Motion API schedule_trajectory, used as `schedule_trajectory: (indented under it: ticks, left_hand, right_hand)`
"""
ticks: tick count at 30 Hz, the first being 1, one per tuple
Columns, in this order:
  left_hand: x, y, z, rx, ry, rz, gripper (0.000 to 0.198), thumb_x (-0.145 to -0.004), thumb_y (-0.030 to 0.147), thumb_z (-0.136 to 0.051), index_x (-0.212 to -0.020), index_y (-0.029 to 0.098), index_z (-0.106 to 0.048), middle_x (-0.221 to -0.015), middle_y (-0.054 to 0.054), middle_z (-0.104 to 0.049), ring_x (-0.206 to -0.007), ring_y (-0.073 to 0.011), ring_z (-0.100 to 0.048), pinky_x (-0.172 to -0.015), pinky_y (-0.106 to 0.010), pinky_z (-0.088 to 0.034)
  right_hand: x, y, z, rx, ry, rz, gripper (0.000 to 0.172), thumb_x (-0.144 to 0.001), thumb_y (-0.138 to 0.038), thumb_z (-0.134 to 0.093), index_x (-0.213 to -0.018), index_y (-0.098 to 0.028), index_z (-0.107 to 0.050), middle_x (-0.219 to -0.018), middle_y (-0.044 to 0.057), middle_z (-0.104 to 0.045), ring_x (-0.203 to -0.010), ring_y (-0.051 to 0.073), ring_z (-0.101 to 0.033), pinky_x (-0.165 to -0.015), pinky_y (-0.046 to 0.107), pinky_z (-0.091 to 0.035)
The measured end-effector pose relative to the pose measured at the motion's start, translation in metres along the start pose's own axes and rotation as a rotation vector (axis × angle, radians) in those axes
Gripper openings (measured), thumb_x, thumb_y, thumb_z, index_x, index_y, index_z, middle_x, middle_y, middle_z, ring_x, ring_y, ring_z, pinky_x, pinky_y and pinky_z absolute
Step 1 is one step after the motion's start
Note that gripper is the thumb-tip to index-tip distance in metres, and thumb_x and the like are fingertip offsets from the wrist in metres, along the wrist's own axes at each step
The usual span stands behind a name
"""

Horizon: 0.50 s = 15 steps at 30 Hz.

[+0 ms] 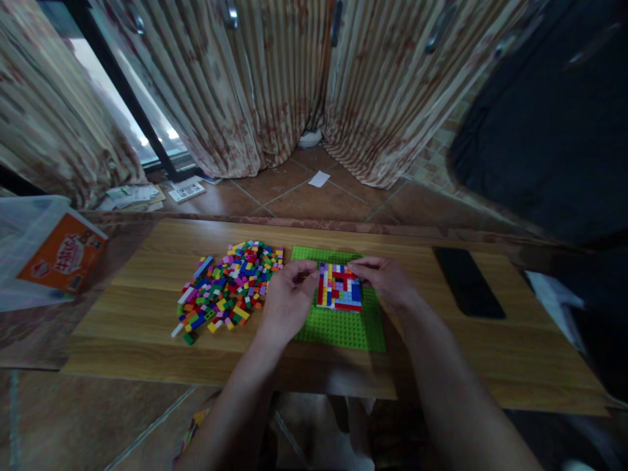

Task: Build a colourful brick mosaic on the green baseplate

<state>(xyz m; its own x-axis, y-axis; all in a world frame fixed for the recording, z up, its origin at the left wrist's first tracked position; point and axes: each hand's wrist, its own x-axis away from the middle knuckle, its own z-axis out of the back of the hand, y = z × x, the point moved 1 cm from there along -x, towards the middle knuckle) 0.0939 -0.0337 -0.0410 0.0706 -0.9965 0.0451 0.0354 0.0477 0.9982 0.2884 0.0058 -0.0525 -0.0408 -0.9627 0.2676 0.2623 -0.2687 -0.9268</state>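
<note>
A green studded baseplate [338, 331] lies on the wooden table. On it stands a square block of many-coloured bricks [339, 288], with red, blue, white and yellow pieces on top. My left hand [293, 297] is at the left edge of this block, its thumb and index finger curled close together; whatever is between them is too small to make out. At the block's upper right corner, my right hand [383, 278] has its fingertips pressed together over the bricks; any piece in them is hidden. A heap of loose bricks [235, 281] lies left of the baseplate.
To the right on the wooden table [157, 261] lies a black phone [468, 281]. A clear plastic box [29, 255] with an orange label stands at the far left. Striped curtains [275, 85] hang beyond the table, and a white paper [318, 178] lies on the floor.
</note>
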Motion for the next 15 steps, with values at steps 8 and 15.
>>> schedule_trajectory:
  ticks: [8,15]
  left_hand:
    - [-0.0029,-0.0003,-0.0011,0.005,0.003,0.011,0.019,-0.074,0.025,-0.068,-0.091,0.016,-0.071,-0.086,-0.005,-0.072,-0.078,-0.0164,-0.064,-0.074,-0.027,-0.049]
    - [-0.0030,0.0046,-0.0035,-0.003,0.009,0.040,0.019,-0.071,0.027,-0.070,-0.087,0.016,-0.070,-0.081,-0.004,-0.071,-0.075,-0.0158,-0.064,-0.071,-0.027,-0.048]
  right_hand:
    - [-0.0019,0.0008,-0.0041,0.030,0.055,0.091,0.019,-0.063,-0.035,-0.071,-0.070,-0.018,-0.074,-0.067,0.003,-0.072,-0.062,0.017,-0.062,-0.063,0.031,-0.046]
    - [0.0003,0.0038,-0.0033,-0.027,0.025,0.094,0.021,-0.069,-0.040,-0.068,-0.074,-0.020,-0.073,-0.073,0.003,-0.073,-0.067,0.017,-0.063,-0.063,0.028,-0.047]
